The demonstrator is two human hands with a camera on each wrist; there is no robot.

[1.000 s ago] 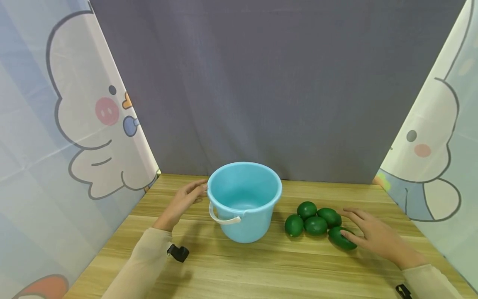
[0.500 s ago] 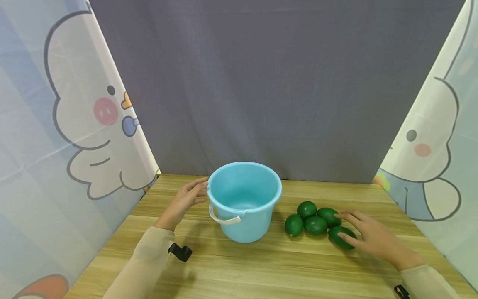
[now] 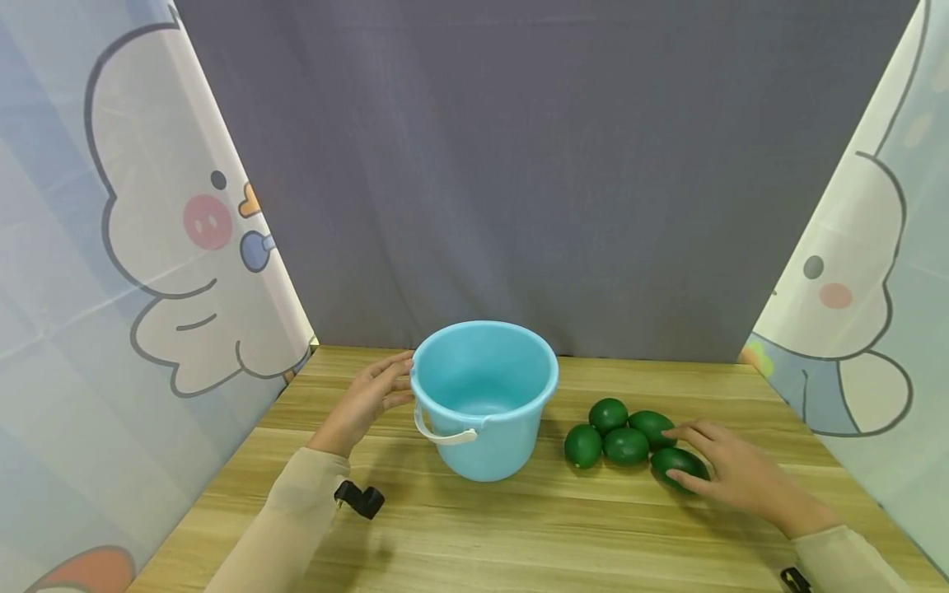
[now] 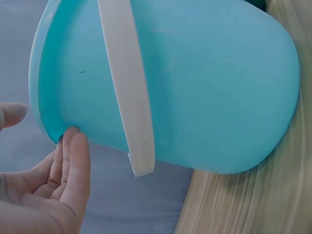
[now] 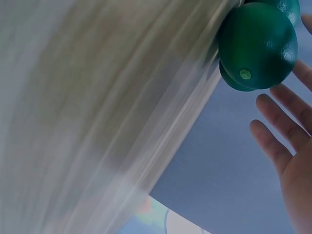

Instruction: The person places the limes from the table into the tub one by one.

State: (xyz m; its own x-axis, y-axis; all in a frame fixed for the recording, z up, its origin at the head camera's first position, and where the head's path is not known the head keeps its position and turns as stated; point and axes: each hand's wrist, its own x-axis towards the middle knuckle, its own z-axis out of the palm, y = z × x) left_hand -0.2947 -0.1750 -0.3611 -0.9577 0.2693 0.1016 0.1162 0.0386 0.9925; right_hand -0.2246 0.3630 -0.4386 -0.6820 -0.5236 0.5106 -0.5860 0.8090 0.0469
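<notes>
A light blue bucket stands upright in the middle of the wooden table, its white handle hanging down at the near left side. My left hand is at its left rim. In the left wrist view those fingertips reach just under the rim, with the thumb apart on the outer side. Several glossy dark green oval fruits lie clustered right of the bucket. My right hand hovers over the nearest-right fruit, fingers spread and thumb in front of it. In the right wrist view this fruit shows a pale stem scar.
A dark grey cloth hangs behind the table's far edge. Printed cartoon curtains flank it at left and right. The wooden table top extends in front of the bucket. A black wrist camera sits on the left sleeve.
My right hand has shifted slightly left, its thumb and fingers now farther over the right-hand fruit. The left hand edged a little along the bucket's rim. The bucket and fruits stay put.
</notes>
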